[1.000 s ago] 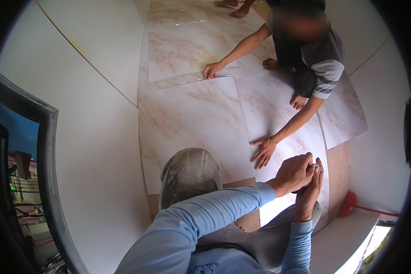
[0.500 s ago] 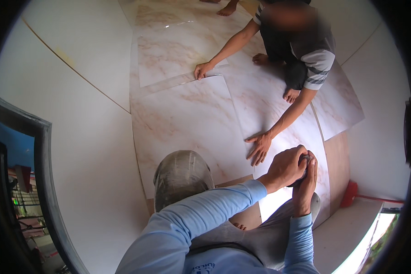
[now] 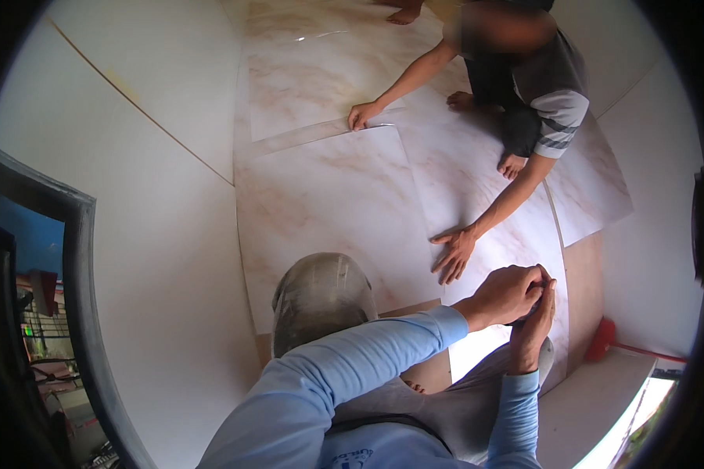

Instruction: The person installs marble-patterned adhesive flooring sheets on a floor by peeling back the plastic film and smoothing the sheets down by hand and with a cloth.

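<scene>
Over my right knee, my left hand (image 3: 505,295) and my right hand (image 3: 535,327) are closed together around a small dark object (image 3: 522,318). My fingers hide most of it, so I cannot tell its kind. Below and ahead of my hands lie marble-patterned floor sheets (image 3: 321,195) in white and pale brown. A crouching person's hand (image 3: 455,255) rests flat, fingers spread, near the edge of one sheet. That person's other hand (image 3: 361,116) pinches at the sheet's far edge, beside a narrow strip.
My dusty left knee (image 3: 321,301) is over the near sheet. Bare brown floor (image 3: 583,285) shows at right, beside a red broom (image 3: 601,340) by the white wall (image 3: 657,273). A dark frame (image 3: 82,313) stands at left. Another person's foot (image 3: 403,16) shows at the far end.
My hands have turned on the dark object, and less of it shows now. The view has shifted slightly. The other person's hands keep their places on the sheet.
</scene>
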Motion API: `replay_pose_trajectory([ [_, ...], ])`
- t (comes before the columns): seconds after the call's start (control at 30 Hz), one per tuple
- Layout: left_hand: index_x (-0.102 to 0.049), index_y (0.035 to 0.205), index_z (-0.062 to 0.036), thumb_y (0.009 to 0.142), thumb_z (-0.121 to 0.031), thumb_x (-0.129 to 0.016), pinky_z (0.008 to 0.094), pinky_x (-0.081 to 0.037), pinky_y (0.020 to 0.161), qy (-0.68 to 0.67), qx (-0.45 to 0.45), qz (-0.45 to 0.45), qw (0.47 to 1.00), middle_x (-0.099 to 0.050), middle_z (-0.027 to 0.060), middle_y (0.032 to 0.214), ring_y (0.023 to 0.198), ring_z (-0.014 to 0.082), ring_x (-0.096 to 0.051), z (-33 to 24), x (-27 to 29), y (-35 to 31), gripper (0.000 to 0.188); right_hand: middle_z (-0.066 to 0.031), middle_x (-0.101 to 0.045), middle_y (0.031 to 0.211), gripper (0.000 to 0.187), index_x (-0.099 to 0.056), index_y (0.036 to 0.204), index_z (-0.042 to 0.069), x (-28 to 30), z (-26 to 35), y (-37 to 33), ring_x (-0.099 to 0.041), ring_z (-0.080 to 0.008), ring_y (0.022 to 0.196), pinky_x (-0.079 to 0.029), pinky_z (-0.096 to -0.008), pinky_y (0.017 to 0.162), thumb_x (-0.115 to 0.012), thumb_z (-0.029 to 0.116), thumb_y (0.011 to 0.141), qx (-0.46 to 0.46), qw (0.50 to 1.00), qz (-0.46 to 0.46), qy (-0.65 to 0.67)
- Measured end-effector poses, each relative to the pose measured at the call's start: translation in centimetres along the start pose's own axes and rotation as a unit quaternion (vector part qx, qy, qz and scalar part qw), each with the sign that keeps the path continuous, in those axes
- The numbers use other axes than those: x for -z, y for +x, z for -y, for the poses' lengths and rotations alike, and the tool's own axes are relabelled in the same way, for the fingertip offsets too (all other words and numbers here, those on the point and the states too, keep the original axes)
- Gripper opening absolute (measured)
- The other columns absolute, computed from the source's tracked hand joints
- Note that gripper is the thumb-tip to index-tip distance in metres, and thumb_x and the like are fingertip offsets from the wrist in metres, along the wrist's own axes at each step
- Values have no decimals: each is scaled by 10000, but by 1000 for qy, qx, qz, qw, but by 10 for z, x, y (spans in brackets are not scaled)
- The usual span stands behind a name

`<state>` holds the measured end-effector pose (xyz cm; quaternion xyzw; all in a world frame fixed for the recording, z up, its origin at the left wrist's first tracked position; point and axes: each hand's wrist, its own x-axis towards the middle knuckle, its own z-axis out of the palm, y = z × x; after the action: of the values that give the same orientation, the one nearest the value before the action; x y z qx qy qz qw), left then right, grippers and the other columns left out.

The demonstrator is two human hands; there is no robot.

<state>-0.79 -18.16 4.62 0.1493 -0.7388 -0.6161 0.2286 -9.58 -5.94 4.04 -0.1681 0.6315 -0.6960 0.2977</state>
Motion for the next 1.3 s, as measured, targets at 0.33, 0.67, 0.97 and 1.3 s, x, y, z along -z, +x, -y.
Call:
replay_pose_trajectory([
  [0.33,-670,1105,-16,1009,-119,-627,513,-585,801,34,-22,-31,999,-773,195,972,889,407,-750,-2,-3,-4,147,-142,-652,1389,562,-574,1512,-36,-3,1,2,-641,-227,1284,-525,-366,1114,-392,409,1222,-13,999,-1,32],
  [0.67,-665,1160,-39,1008,-114,-621,497,-586,829,15,-39,-51,998,-775,180,1017,925,394,-751,-1,2,-1,175,-125,-619,1465,527,-535,1554,6,-8,0,0,-591,-234,1379,-463,-398,1195,-411,372,1197,0,996,38,76],
  [0.97,-629,1091,-56,1018,-115,-633,487,-587,759,32,-76,-93,992,-772,155,943,854,385,-753,2,-3,-3,94,-125,-624,1467,512,-544,1540,10,-6,1,-1,-594,-232,1376,-466,-391,1187,-401,369,1204,-5,998,48,49],
  [1.3,-636,1086,-66,1071,-141,-609,493,-589,743,95,-81,-88,988,-771,150,931,825,379,-750,7,-1,-2,82,-126,-628,1456,532,-542,1537,-12,-3,-10,-7,-607,-208,1345,-479,-358,1159,-419,397,1220,-15,998,35,49],
])
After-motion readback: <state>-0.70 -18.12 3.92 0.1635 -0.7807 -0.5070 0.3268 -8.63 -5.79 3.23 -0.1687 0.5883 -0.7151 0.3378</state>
